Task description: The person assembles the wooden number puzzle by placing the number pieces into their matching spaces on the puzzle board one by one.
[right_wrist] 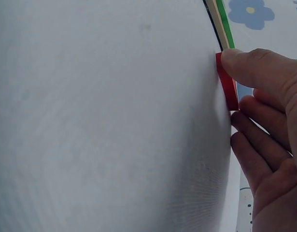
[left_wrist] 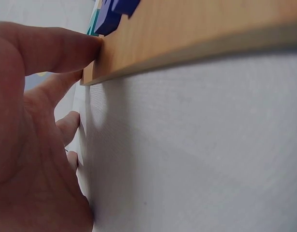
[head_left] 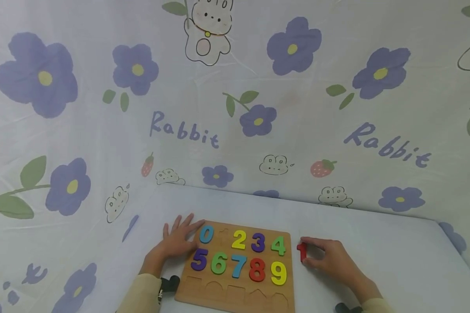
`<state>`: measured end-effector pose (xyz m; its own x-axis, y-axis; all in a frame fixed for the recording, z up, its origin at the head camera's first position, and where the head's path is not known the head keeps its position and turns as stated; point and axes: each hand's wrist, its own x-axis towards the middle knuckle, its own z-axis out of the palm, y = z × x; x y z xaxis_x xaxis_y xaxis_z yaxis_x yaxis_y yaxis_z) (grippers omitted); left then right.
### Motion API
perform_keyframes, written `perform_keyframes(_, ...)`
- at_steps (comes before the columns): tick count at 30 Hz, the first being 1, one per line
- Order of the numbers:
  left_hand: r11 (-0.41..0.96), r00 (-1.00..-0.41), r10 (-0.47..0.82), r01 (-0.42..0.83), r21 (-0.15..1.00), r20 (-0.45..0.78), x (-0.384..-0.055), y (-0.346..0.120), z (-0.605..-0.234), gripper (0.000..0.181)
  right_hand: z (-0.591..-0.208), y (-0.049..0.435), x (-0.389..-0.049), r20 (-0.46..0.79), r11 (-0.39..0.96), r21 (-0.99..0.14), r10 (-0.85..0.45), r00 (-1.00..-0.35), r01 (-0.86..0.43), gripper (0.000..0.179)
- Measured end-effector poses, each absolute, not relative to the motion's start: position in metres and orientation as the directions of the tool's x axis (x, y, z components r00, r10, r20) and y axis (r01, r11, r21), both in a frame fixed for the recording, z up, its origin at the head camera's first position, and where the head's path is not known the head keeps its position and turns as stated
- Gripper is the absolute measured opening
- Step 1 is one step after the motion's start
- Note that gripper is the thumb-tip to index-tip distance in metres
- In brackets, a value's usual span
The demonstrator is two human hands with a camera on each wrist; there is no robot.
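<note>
A wooden number board (head_left: pixel 203 284) lies flat on the table. Coloured digits 0 and 2 to 9 sit in its upper two rows; the slot for 1 (head_left: pixel 223 237) is bare wood. My left hand (head_left: pixel 179 241) spreads its fingers at the board's upper left, thumb and index finger touching its edge. In the left wrist view the thumb (left_wrist: pixel 66 50) lies against the board's side near a purple digit. Right of the board, my right hand (head_left: pixel 333 256) pinches a red number 1 piece (head_left: pixel 303 252) between thumb and index finger. That red piece (right_wrist: pixel 227 82) is edge-on in the right wrist view, close over the table.
Along the board's bottom row are several shaped recesses (head_left: pixel 214 287). The white tabletop (head_left: pixel 395 248) extends to both sides. Behind it hangs a cloth (head_left: pixel 297 95) printed with purple flowers and rabbits. Dark wrist straps (head_left: pixel 169 284) show at both sleeves.
</note>
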<state>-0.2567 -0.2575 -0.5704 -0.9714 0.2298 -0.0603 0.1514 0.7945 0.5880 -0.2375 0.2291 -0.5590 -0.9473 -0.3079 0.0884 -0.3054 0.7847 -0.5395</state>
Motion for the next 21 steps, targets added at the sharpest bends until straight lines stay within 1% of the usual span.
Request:
perform_keyframes(3,0.798,-0.97,0.231,0.148,0.584,-0.07,-0.254,-0.256,-0.565,0.073,-0.559,0.228,-0.237,0.07,0.789,-0.542,-0.3,-0.951,-0.289,0.055)
perform_keyframes(7,0.807,-0.972,0.225,0.148,0.571,-0.067,-0.257,-0.257,-0.571,0.073,-0.557,0.228,-0.237,0.072,0.789,-0.542,-0.299,-0.951,-0.289,0.055)
perform_keyframes(12,0.812,-0.971,0.228,0.146,0.566,-0.078,-0.256,-0.256,-0.567,0.073,-0.552,0.227,-0.241,0.132,0.78,-0.519,-0.33,-0.935,-0.349,0.054)
perform_keyframes(14,0.811,-0.971,0.227,0.149,0.565,-0.071,-0.258,-0.257,-0.572,0.074,-0.546,0.223,-0.242,0.161,0.777,-0.508,-0.339,-0.927,-0.372,0.054)
perform_keyframes(21,0.795,-0.972,0.23,0.165,0.583,-0.039,-0.262,-0.26,-0.582,0.074,-0.517,0.19,-0.246,0.246,0.741,-0.5,-0.375,-0.894,-0.448,0.054)
